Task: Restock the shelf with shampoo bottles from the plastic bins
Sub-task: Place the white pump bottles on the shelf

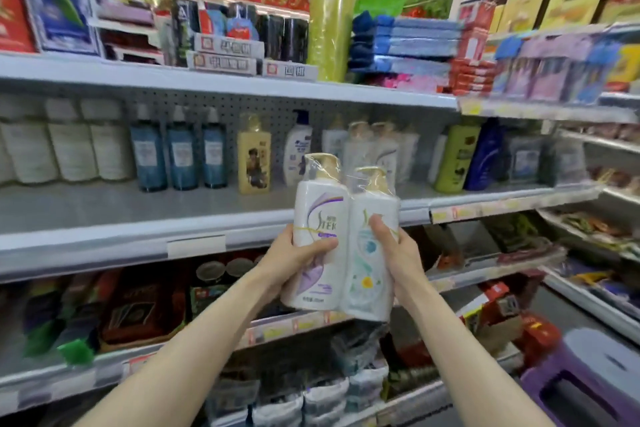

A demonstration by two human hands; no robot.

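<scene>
Both hands gripped a film-wrapped twin pack of shampoo bottles [332,194] and held it upright in the air. The left hand [294,260] curled round the purple-labelled bottle [311,284], its thumb lying across the front. The right hand [401,260] wrapped the neighbouring bottle with the teal and yellow label [367,274], thumb pressed on the label. The pack was in front of the edge of the middle shelf [138,215], not resting on it, and its gold pump tops rose level with the stock standing there. Straight behind it on that shelf stood another wrapped pack [374,146] of the same kind. To the left of this were a white and blue bottle [298,146], a yellow bottle [254,156], three blue bottles [180,152] and a row of white bottles [69,146]. To the right were a green bottle [457,156] and a dark blue one [485,156]. On the shelf above, a green roll [332,17] stood beside stacked blue cloths [415,42]. A purple stool [588,374] sat low at the right.
</scene>
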